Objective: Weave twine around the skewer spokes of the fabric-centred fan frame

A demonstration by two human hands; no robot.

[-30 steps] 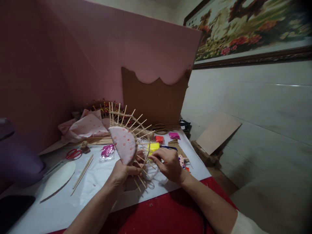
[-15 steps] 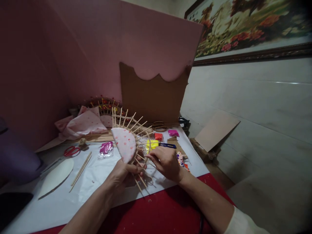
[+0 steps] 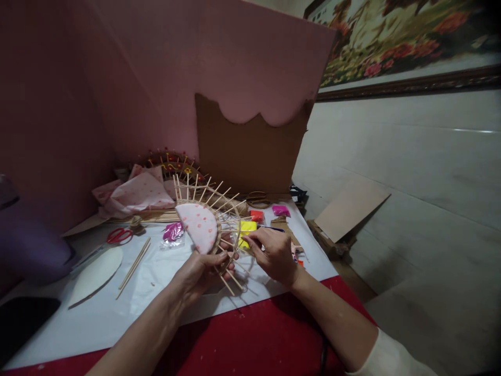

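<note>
My left hand [image 3: 203, 271] grips the lower edge of a half-round fan-shaped piece [image 3: 199, 227] covered in pale pink dotted cloth. Thin wooden sticks [image 3: 222, 210] radiate from its curved edge, with twine woven close to the cloth. Farther out, a twine strand [image 3: 237, 206] crosses the sticks in an arc. At the right side of that arc my right hand [image 3: 272, 255] is closed in a pinch on the twine; its fingers partly hide it. A loose twine loop hangs under the lower sticks.
On the white sheet lie red-handled scissors [image 3: 119, 236], loose sticks [image 3: 133, 267], a pale oval piece [image 3: 97, 277], and purple [image 3: 173, 233], yellow [image 3: 247, 227] and red [image 3: 257, 216] packets. Behind are pink cloth [image 3: 136, 193], a decorated fan piece [image 3: 172, 163] and cut cardboard [image 3: 250, 156].
My right hand has moved slightly up and right, away from the lower sticks. The left hand still holds the fan-shaped piece, which has tilted a little. The whole view has shifted slightly.
</note>
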